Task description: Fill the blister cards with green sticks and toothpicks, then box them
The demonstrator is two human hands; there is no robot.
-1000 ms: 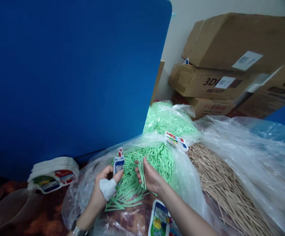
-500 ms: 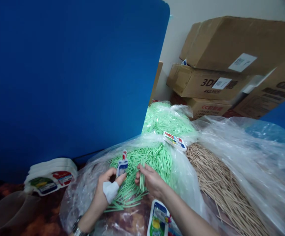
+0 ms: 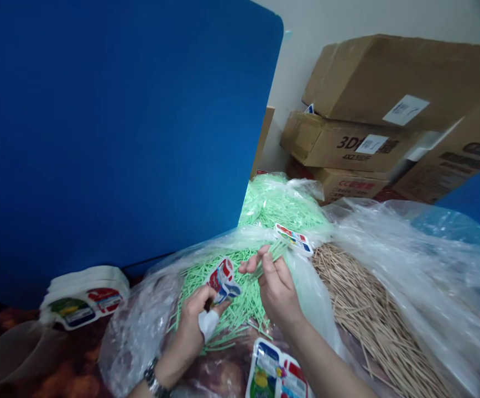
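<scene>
My left hand [image 3: 194,318], with a white wrap by the thumb and a watch at the wrist, is closed on a printed packaging piece [image 3: 223,279]. That piece is red, white and blue and looks bent. Several thin green sticks [image 3: 277,250] are pinched between the fingers of my right hand [image 3: 279,282], raised over the pile. Below both hands, a heap of green sticks [image 3: 201,276] lies in an open clear plastic bag [image 3: 136,331]. Two more printed pieces lie close by: one [image 3: 265,373] in front, another [image 3: 300,243] beyond my right hand.
A stack of printed packaging [image 3: 84,304] stands at the left. Brown sticks [image 3: 372,298] fill a clear bag at the right. Behind is another bag of green sticks [image 3: 281,204]. Cardboard boxes [image 3: 389,83] are piled at the back right, and a blue panel [image 3: 119,138] rises at the left.
My right hand has lifted and moved right and away from me with the green sticks. My left hand has shifted slightly right and turned the packaging piece, showing more of its red print.
</scene>
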